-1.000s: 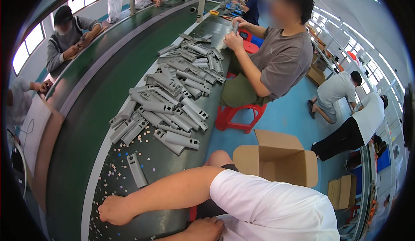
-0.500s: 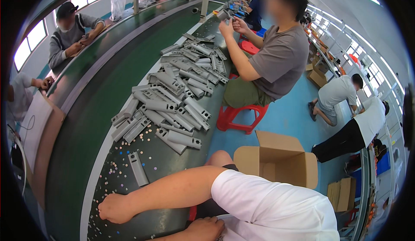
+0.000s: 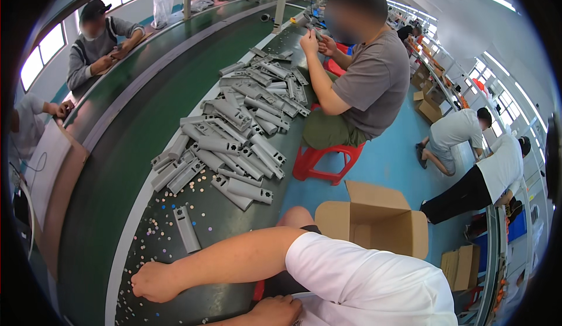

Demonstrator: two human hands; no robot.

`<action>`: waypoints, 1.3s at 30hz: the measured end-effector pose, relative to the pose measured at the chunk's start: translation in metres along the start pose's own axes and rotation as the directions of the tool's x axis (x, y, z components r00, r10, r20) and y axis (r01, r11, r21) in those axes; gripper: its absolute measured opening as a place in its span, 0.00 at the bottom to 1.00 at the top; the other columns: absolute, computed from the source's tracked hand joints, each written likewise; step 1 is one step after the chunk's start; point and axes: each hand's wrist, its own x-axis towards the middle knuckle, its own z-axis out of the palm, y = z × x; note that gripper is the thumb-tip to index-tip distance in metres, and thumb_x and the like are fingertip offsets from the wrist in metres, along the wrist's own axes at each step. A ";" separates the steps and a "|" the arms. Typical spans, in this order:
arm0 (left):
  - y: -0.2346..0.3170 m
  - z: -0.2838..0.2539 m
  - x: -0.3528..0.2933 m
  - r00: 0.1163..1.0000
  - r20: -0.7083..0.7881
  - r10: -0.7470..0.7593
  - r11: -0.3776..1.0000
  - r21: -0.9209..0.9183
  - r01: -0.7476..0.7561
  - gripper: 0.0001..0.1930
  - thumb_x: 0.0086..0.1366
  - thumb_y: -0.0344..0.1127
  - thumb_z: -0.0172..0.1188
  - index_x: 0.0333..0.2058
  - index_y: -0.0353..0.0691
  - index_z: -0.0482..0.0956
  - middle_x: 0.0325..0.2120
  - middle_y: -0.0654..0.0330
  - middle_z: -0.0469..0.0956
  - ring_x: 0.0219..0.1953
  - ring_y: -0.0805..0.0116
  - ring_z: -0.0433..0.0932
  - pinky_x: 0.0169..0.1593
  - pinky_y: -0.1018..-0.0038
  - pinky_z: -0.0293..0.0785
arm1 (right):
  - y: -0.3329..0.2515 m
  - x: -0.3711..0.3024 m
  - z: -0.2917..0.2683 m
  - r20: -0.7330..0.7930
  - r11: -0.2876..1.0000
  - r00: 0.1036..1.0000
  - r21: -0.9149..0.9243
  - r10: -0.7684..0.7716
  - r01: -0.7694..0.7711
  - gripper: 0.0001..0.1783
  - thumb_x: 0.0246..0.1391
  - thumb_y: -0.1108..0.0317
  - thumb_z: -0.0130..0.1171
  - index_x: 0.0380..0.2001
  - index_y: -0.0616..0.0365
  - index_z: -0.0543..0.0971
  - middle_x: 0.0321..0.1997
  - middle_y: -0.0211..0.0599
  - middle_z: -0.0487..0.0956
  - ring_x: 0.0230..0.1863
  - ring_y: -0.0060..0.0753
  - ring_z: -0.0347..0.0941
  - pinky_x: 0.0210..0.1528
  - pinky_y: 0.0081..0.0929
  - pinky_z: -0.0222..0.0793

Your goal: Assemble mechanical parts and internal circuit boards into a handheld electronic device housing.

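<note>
My right hand (image 3: pixel 153 281) rests on the dark table, curled into a fist, its fingertips hidden on the far side. Its bare forearm stretches across the table from a white sleeve. At the lower edge lies my left hand (image 3: pixel 276 310), fingers bent and pressed together beside the white shirt; what is under them is hidden. A single grey tubular plastic part (image 3: pixel 187 230) lies just beyond my right forearm, touched by neither hand. Small pale and coloured discs (image 3: pixel 165 225) are scattered around it. Farther off, a large heap of similar grey parts (image 3: pixel 234 133) covers the table.
A co-worker (image 3: pixel 369 74) on a red stool (image 3: pixel 328 165) handles a grey part. An open cardboard box (image 3: pixel 389 232) stands right of my arm. A green conveyor belt (image 3: pixel 117 197) runs along the left. Other people sit across it, and two bend near shelving at right.
My hands hold nearly the same places. The co-worker's head has tipped forward over their hands. At the right, a bending person in white has shifted an arm. The view has moved slightly.
</note>
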 end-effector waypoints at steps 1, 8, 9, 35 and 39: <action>0.000 0.000 0.000 1.000 -0.001 0.000 1.000 0.000 0.000 0.15 0.63 0.42 0.54 0.41 0.35 0.75 0.39 0.46 0.78 0.41 0.49 0.80 0.42 0.58 0.77 | 0.000 0.000 0.000 0.000 1.000 1.000 -0.003 0.004 -0.004 0.07 0.47 0.69 0.53 0.25 0.60 0.79 0.30 0.47 0.76 0.34 0.52 0.76 0.34 0.47 0.71; 0.004 0.000 0.002 1.000 -0.004 0.015 1.000 0.002 -0.015 0.15 0.64 0.41 0.53 0.40 0.35 0.75 0.39 0.46 0.78 0.41 0.49 0.80 0.42 0.58 0.77 | -0.002 -0.005 -0.002 -0.020 1.000 1.000 -0.006 0.003 -0.003 0.07 0.47 0.69 0.53 0.25 0.60 0.79 0.30 0.46 0.77 0.34 0.52 0.76 0.34 0.47 0.71; 0.004 0.000 0.002 1.000 -0.010 0.008 1.000 -0.008 -0.008 0.14 0.63 0.41 0.53 0.40 0.35 0.75 0.38 0.46 0.78 0.41 0.49 0.80 0.42 0.58 0.77 | -0.003 -0.005 -0.002 -0.017 1.000 1.000 -0.008 0.004 -0.004 0.07 0.47 0.70 0.54 0.25 0.60 0.79 0.30 0.46 0.77 0.34 0.52 0.76 0.34 0.47 0.71; -0.007 0.012 0.004 0.999 -0.002 0.052 0.996 -0.070 -0.052 0.13 0.63 0.37 0.51 0.40 0.33 0.74 0.37 0.48 0.78 0.40 0.51 0.79 0.42 0.59 0.76 | -0.011 -0.005 -0.018 0.071 0.998 0.996 -0.034 0.063 -0.061 0.07 0.54 0.69 0.52 0.33 0.57 0.78 0.34 0.41 0.75 0.38 0.47 0.76 0.38 0.43 0.73; -0.004 0.010 0.005 0.997 -0.018 0.080 0.996 -0.041 -0.081 0.12 0.60 0.34 0.52 0.39 0.34 0.75 0.39 0.47 0.77 0.40 0.52 0.80 0.41 0.60 0.77 | -0.006 -0.007 -0.014 0.028 0.999 0.999 0.001 0.043 -0.043 0.09 0.52 0.67 0.53 0.34 0.55 0.79 0.35 0.41 0.77 0.38 0.49 0.77 0.40 0.44 0.74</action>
